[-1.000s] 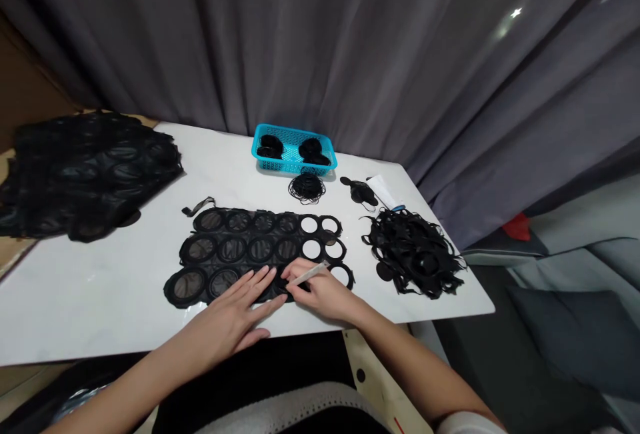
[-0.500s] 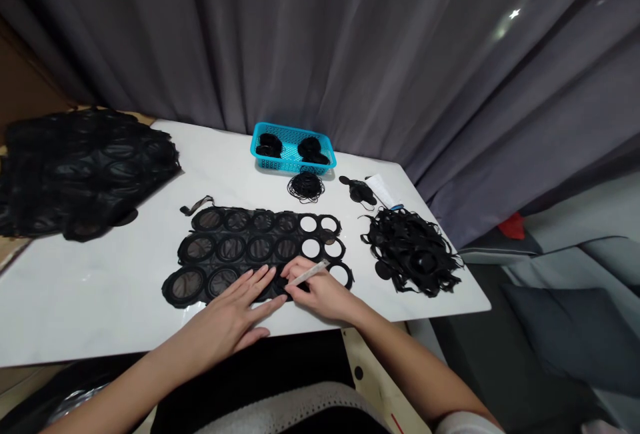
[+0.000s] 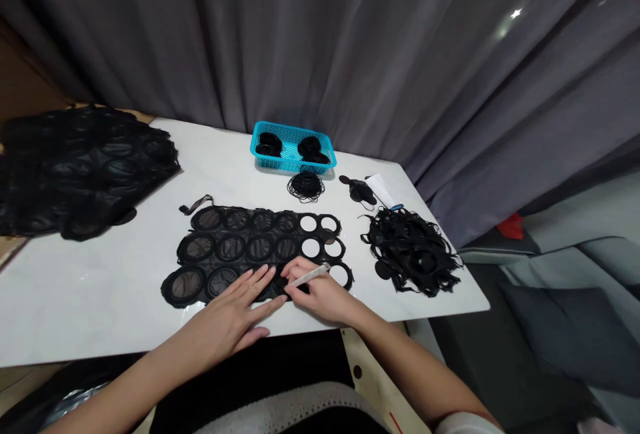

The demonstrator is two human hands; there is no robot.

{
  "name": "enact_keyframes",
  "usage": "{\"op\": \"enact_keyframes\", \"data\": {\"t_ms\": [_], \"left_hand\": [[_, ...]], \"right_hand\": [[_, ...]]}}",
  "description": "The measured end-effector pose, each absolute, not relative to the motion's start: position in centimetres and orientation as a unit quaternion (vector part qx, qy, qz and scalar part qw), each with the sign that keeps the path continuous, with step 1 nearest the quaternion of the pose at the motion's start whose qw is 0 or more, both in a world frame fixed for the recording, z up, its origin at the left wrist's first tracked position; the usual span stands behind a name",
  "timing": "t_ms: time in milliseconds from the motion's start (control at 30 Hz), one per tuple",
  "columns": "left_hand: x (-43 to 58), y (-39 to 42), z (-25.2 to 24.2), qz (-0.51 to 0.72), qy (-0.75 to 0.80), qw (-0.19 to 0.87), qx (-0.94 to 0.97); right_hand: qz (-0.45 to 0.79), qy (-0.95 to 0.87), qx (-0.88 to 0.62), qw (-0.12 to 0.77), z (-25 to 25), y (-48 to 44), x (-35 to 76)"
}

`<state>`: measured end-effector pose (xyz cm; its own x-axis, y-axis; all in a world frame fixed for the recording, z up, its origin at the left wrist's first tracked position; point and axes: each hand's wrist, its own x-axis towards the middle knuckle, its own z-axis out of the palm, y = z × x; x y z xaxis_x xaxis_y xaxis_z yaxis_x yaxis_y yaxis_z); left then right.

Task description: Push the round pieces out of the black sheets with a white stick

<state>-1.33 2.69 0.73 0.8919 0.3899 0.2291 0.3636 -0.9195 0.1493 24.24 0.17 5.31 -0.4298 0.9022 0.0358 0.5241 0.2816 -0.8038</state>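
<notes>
A black sheet of round mesh rings (image 3: pixel 235 247) lies flat on the white table (image 3: pixel 100 287); several circles at its right end are cut out. My left hand (image 3: pixel 233 317) rests flat on the sheet's near edge, fingers spread. My right hand (image 3: pixel 320 294) pinches a thin pale tool (image 3: pixel 311 276), its tip down on a ring in the sheet's bottom row, right beside my left fingertips.
A blue basket (image 3: pixel 293 147) with black round pieces stands at the back. In front of it lies a small coil of black rings (image 3: pixel 306 187). Black offcuts (image 3: pixel 413 251) are heaped at the right, and a white tube (image 3: pixel 384 192) lies behind them. Black sheets (image 3: pixel 80 167) are stacked far left.
</notes>
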Motion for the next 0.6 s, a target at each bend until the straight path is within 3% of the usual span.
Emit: {"op": "enact_keyframes", "data": {"t_ms": [233, 467, 600], "left_hand": [[-1.4, 2.7, 0.8, 0.131, 0.193, 0.057, 0.971], [-1.3, 2.7, 0.7, 0.162, 0.194, 0.069, 0.965], [-1.4, 2.5, 0.6, 0.149, 0.202, 0.066, 0.966]], "right_hand": [[0.342, -0.774, -0.47, 0.252, 5.2, 0.1, 24.3], [0.16, -0.845, -0.458, 0.223, 3.0, -2.0, 22.3], [0.186, -0.765, -0.524, 0.324, 3.2, -0.8, 24.0]]}}
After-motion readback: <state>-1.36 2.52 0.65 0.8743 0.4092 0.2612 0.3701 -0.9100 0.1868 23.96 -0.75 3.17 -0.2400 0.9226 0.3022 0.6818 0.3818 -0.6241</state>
